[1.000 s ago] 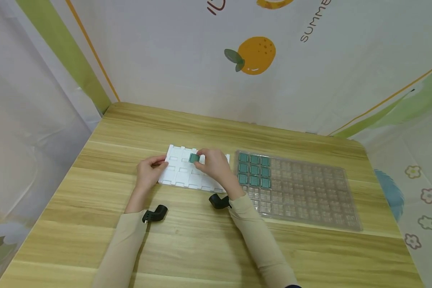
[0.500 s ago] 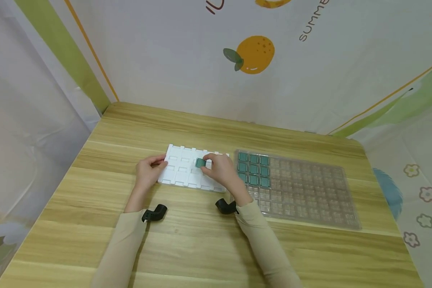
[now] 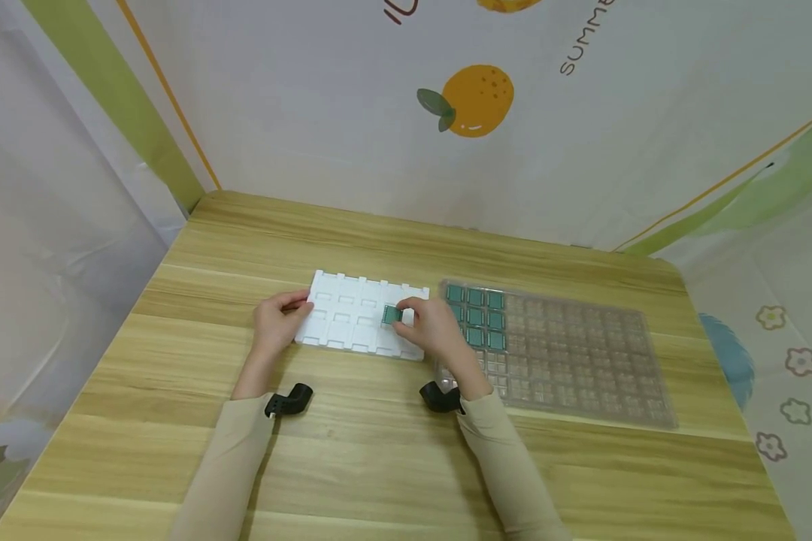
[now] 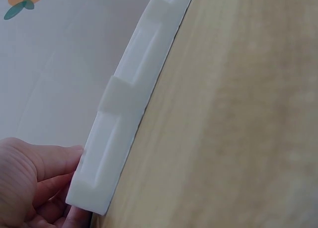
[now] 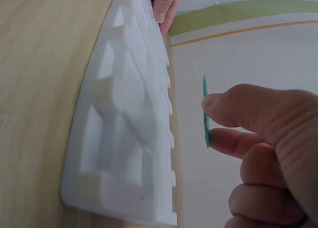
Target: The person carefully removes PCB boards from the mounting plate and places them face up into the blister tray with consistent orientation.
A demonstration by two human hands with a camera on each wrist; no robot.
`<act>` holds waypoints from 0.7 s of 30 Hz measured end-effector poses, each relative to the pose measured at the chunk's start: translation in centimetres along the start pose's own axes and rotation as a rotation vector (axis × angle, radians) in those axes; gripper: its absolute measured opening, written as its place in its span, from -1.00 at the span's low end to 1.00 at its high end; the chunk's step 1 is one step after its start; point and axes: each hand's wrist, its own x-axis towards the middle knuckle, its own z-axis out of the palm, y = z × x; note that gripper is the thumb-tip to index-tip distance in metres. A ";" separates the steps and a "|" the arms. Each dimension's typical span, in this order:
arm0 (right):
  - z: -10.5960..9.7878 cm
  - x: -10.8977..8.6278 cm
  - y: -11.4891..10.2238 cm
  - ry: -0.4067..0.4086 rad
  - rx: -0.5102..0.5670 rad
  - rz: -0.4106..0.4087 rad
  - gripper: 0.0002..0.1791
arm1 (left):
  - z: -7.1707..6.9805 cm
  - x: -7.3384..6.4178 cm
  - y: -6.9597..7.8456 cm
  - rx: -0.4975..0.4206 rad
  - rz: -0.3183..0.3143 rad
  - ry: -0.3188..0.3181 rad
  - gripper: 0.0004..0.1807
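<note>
Thumb and fingers of my left hand (image 3: 279, 323) grip the left end of a white moulded plastic tray (image 3: 334, 330) with shallow recesses; the left wrist view shows the thumb on the tray's edge (image 4: 102, 153). My right hand (image 3: 438, 329) pinches a small green circuit board (image 3: 391, 314) between thumb and finger, over the tray's right part. Seen edge-on in the right wrist view, the circuit board (image 5: 205, 114) is held clear above the tray (image 5: 124, 118). The right hand covers part of the tray's right edge in the head view.
Right of the white tray lies a large clear plastic tray (image 3: 582, 353) with many pockets. Several green circuit boards (image 3: 475, 316) fill pockets at its upper left; the right hand partly overlaps it. Both trays lie on a wooden table (image 3: 365, 451), with a printed curtain (image 3: 311, 135) behind.
My right hand has carried the circuit board rightward and slightly nearer to me, along the white tray. The left hand keeps its grip in the same place.
</note>
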 end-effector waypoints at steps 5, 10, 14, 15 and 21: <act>-0.6 -1.0 0.5 0.005 0.027 0.021 -0.74 | 0.0 0.0 0.0 0.001 -0.002 -0.002 -0.75; -1.0 -1.9 1.4 -0.005 0.073 0.050 -0.74 | 0.0 0.0 0.0 -0.002 -0.002 0.001 -0.75; -1.0 -2.5 2.1 -0.020 0.100 0.057 -0.73 | 0.0 0.0 0.1 -0.009 0.004 0.002 -0.76; -1.1 -2.6 2.2 -0.021 0.107 0.055 -0.73 | 0.0 -0.1 0.2 -0.012 0.006 0.002 -0.76; -1.6 -3.6 3.0 0.013 0.104 0.025 -0.75 | 0.0 -0.1 0.3 -0.024 0.015 0.007 -0.76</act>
